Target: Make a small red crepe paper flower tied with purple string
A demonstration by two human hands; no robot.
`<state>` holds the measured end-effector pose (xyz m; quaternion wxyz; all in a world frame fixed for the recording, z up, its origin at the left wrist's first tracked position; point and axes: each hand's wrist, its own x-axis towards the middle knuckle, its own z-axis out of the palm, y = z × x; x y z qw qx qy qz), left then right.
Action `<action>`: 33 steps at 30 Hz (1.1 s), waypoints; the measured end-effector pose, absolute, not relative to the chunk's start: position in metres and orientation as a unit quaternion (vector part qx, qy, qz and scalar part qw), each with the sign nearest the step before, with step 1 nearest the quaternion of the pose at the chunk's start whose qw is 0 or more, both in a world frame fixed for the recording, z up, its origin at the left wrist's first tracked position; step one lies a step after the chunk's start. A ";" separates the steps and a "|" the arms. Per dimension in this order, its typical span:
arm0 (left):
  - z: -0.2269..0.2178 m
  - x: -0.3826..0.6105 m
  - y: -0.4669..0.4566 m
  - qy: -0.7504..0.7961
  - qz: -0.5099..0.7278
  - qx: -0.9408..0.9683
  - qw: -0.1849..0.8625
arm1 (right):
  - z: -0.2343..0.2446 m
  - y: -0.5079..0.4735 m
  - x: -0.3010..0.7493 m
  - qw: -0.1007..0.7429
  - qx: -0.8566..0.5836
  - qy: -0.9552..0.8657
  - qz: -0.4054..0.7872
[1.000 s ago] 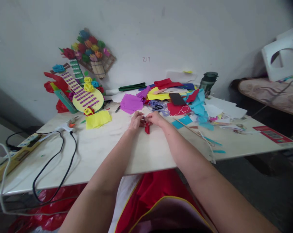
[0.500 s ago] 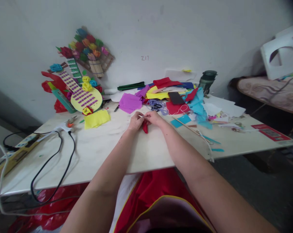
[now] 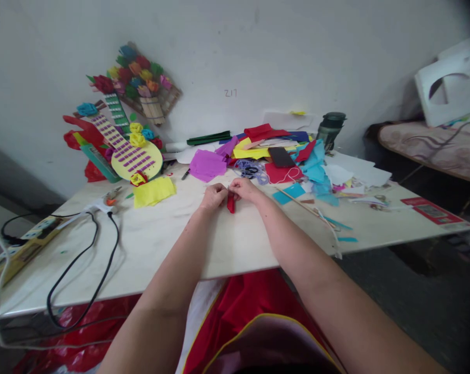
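A small folded strip of red crepe paper [image 3: 230, 203] hangs between my hands over the middle of the table. My right hand [image 3: 242, 190] pinches its top end between thumb and fingers. Just left of the strip, my left hand [image 3: 215, 196] has its fingers pressed together; whatever lies in them is too small to make out. Beyond my hands lie a purple crepe sheet [image 3: 208, 165] and a red square sheet [image 3: 283, 174] with white string on it. To the left is a folded yellow crepe sheet [image 3: 154, 192].
A round guitar-shaped craft [image 3: 137, 161] and a green glue bottle [image 3: 100, 162] lean at the back left. Cables run from a power strip [image 3: 28, 244]. Rightward are a phone [image 3: 280, 157], blue paper [image 3: 289, 194], a wooden stick [image 3: 303, 205] and a dark bottle [image 3: 331, 130].
My hands have drawn slightly apart, the left one shifting left and away from the red strip. More of the strip shows now, hanging from my right fingers.
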<state>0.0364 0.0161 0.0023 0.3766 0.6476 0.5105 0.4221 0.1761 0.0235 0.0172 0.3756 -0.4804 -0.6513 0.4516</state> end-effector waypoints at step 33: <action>0.001 0.024 0.014 0.502 0.389 0.665 0.393 | 0.006 0.027 0.176 0.394 -0.420 -0.671 0.467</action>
